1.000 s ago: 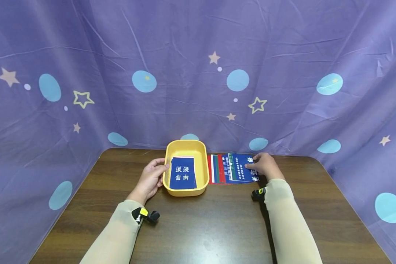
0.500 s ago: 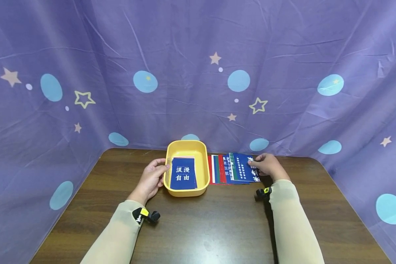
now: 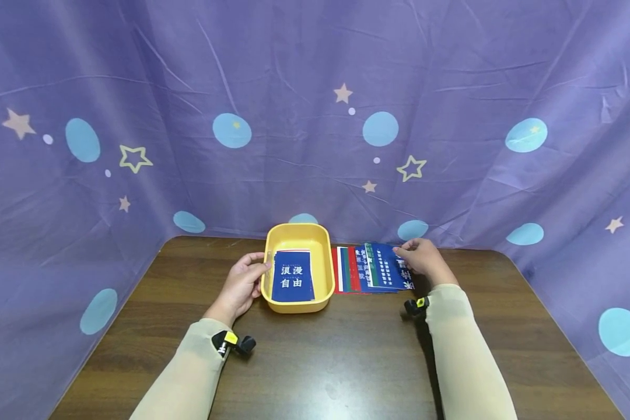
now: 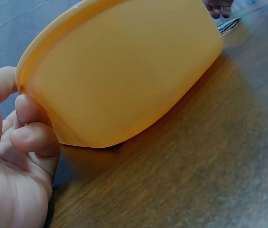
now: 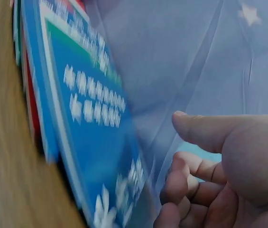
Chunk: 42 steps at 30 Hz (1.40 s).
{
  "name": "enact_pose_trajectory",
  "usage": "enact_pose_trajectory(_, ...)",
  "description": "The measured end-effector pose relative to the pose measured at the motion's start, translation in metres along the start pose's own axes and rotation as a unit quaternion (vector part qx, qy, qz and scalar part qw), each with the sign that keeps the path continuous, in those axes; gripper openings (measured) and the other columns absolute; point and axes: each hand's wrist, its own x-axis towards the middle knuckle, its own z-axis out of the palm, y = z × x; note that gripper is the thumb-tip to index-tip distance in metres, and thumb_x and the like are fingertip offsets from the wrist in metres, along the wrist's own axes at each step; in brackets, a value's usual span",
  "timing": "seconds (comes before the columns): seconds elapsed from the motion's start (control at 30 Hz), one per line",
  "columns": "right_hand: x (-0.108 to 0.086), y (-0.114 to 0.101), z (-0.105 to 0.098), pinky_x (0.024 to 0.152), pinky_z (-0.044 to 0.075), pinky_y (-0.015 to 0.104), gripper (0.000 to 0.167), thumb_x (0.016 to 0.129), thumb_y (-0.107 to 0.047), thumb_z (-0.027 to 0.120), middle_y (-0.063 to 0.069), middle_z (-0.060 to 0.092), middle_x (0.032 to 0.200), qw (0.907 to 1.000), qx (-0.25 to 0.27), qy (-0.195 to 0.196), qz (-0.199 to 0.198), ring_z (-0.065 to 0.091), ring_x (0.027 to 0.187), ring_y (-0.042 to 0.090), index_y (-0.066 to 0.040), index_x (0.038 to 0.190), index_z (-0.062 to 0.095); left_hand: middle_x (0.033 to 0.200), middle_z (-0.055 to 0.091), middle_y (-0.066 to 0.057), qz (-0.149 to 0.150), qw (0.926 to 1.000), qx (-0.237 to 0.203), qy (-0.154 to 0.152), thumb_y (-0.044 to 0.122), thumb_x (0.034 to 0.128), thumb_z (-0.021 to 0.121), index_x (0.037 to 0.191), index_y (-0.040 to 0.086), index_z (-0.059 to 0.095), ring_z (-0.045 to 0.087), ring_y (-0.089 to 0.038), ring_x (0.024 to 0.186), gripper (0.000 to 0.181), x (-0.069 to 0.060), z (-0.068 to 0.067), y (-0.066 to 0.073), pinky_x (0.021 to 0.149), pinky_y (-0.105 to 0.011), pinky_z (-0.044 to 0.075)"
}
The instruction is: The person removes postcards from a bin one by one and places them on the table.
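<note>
My left hand (image 3: 240, 284) grips the left wall of a yellow plastic tray (image 3: 322, 265), thumb at the rim and fingers curled below it. Inside the tray lie blue cards (image 3: 293, 291) with white characters, stacked flat. To the tray's right, a fanned row of cards (image 3: 350, 269) in red, white, green and blue overlaps on the table. My right hand (image 3: 424, 261) hovers at the row's right end, by the top blue card (image 5: 91, 142). In the right wrist view, a gap shows between thumb and loosely bent fingers, with no card between them.
The brown wooden table (image 3: 315, 361) stretches in front of the tray. A purple curtain (image 3: 304, 163) with stars and dots hangs right behind the tray and cards.
My right hand shifts slightly right, then back toward the curtain, uncovering more characters on the top blue card. The left hand and the tray stay put.
</note>
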Motion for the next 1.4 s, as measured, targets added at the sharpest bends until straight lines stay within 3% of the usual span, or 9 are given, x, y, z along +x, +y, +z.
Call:
enact_pose_trajectory(0.17,-0.006,-0.028,0.010,0.067,0.058,0.028,0.042,0.110,-0.036,0.075,0.009,0.070,0.092,0.9988,0.013,-0.021,-0.042,0.066,0.078,0.019,0.001,0.129,0.068,0.076,0.070,0.004,-0.001,1.0000,0.000,0.001,0.005,0.1115,0.066,0.149,0.000,0.050,0.047,-0.003,0.047,0.041,0.000,0.000,-0.001,0.040,-0.015,0.036)
enact_pose_trajectory(0.43,-0.024,-0.082,0.028,0.067,0.055,0.032,0.038,0.108,-0.038,0.079,0.006,0.069,0.082,0.9937,0.004,-0.041,-0.104,0.069,0.076,0.028,-0.005,0.124,0.071,0.078,0.070,0.004,0.000,1.0000,0.000,0.001,0.006,0.1111,0.067,0.148,0.001,0.049,0.047,-0.003,0.048,0.042,0.001,0.000,-0.002,0.040,-0.016,0.035)
enact_pose_trajectory(0.67,-0.036,-0.158,0.051,0.067,0.060,0.031,0.036,0.106,-0.035,0.082,0.011,0.073,0.092,0.9826,-0.033,-0.093,-0.157,0.073,0.078,0.029,-0.006,0.127,0.073,0.078,0.069,0.003,0.000,1.0000,-0.002,0.002,0.005,0.1111,0.066,0.148,0.001,0.049,0.047,-0.004,0.047,0.041,0.000,0.000,0.001,0.040,-0.016,0.034)
enact_pose_trajectory(0.83,-0.025,-0.204,0.078,0.076,0.070,0.037,0.047,0.107,-0.037,0.082,0.017,0.080,0.114,0.9723,-0.072,-0.171,-0.143,0.081,0.095,0.032,-0.004,0.138,0.071,0.076,0.068,0.004,0.000,1.0000,-0.003,0.002,0.004,0.1116,0.066,0.147,0.002,0.049,0.047,-0.004,0.046,0.039,0.001,0.000,0.001,0.040,-0.016,0.035)
enact_pose_trajectory(1.0,-0.008,-0.224,0.112,0.084,0.074,0.043,0.057,0.108,-0.039,0.080,0.023,0.080,0.124,0.9604,-0.115,-0.230,-0.107,0.083,0.108,0.037,0.001,0.148,0.067,0.077,0.069,0.004,0.002,1.0000,-0.006,-0.002,0.004,0.1112,0.066,0.148,0.001,0.048,0.046,-0.004,0.046,0.042,0.001,-0.001,-0.001,0.040,-0.016,0.035)
enact_pose_trajectory(1.13,0.003,-0.228,0.137,0.087,0.074,0.043,0.053,0.104,-0.044,0.085,0.017,0.078,0.110,0.9558,-0.162,-0.237,-0.066,0.082,0.098,0.031,0.002,0.129,0.072,0.077,0.068,0.003,0.003,1.0000,-0.009,-0.001,0.004,0.1107,0.066,0.147,0.002,0.049,0.046,-0.004,0.047,0.040,0.001,-0.002,-0.002,0.040,-0.016,0.035)
enact_pose_trajectory(1.3,0.010,-0.225,0.157,0.062,0.067,0.033,0.050,0.094,-0.049,0.094,0.012,0.079,0.091,0.9558,-0.210,-0.203,-0.028,0.073,0.067,0.021,-0.005,0.103,0.073,0.075,0.068,0.003,0.000,1.0000,-0.010,-0.002,0.004,0.1115,0.066,0.149,0.000,0.049,0.047,-0.003,0.046,0.041,0.000,-0.001,-0.001,0.040,-0.016,0.035)
enact_pose_trajectory(1.4,0.013,-0.225,0.166,0.054,0.062,0.030,0.052,0.091,-0.053,0.096,0.010,0.079,0.082,0.9464,-0.254,-0.196,-0.034,0.068,0.055,0.019,-0.006,0.099,0.077,0.074,0.068,0.004,0.001,1.0000,-0.007,-0.003,0.004,0.1114,0.066,0.150,-0.001,0.048,0.047,-0.003,0.045,0.043,0.001,-0.001,0.000,0.039,-0.016,0.035)
